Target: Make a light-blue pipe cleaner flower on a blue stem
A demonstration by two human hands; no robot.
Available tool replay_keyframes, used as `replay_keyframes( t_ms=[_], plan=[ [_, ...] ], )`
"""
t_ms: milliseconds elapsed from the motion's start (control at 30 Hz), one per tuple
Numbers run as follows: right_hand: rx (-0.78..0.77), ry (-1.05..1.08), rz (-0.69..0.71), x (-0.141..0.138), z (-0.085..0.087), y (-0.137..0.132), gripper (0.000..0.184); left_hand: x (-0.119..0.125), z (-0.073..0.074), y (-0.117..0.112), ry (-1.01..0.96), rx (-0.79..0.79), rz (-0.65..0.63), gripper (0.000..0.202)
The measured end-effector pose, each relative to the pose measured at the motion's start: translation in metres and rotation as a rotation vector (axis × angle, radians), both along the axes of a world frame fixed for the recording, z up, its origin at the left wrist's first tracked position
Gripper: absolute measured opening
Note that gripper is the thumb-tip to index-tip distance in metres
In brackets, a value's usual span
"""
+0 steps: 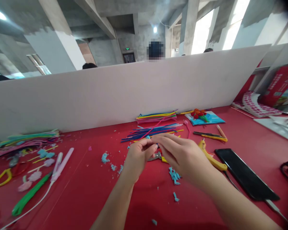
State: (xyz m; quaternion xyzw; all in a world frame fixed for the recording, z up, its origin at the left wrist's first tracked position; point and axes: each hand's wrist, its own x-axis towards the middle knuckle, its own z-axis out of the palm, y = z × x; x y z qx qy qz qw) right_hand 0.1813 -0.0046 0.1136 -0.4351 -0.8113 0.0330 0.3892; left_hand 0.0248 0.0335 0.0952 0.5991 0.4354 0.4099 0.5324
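Observation:
My left hand (138,156) and my right hand (180,153) meet over the red table (86,191), fingers pinched together on a small light-blue fuzzy piece that barely shows between them. Just beyond them lies a spread of coloured pipe cleaners (153,130), with a neater stack (156,116) behind. Scissors with a metal tip (156,156) lie under the hands. Cut blue bits (174,175) are scattered on the table below my right hand.
A white partition (110,92) closes off the back of the table. At left lie more pipe cleaners (26,140), a green tool (28,195) and a pink-white tool (60,164). A black phone (244,174), yellow glue gun (211,158) and a flower craft (201,115) sit at right.

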Motion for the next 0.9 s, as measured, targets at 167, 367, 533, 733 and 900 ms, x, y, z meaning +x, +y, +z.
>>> replay_keyframes(
  t_ms=[167,367,533,733,900],
  plan=[
    [-0.095,-0.342,-0.197,0.000,-0.015,0.021,0.013,-0.001,-0.003,0.000,0.078,0.112,0.015,0.013],
    [-0.060,-0.371,-0.163,0.012,-0.007,0.015,0.018,-0.005,0.003,-0.004,0.253,0.466,0.027,0.011],
    [-0.206,-0.009,0.176,0.022,0.009,0.006,0.021,-0.008,0.018,-0.016,0.049,0.177,-0.139,0.011],
    [-0.311,0.090,0.159,0.019,0.013,0.000,0.018,-0.002,0.019,-0.020,-0.087,0.045,-0.076,0.015],
    [-0.265,-0.081,-0.013,0.014,0.003,0.005,0.018,-0.003,0.009,-0.009,-0.098,-0.012,-0.058,0.019]
  ],
)
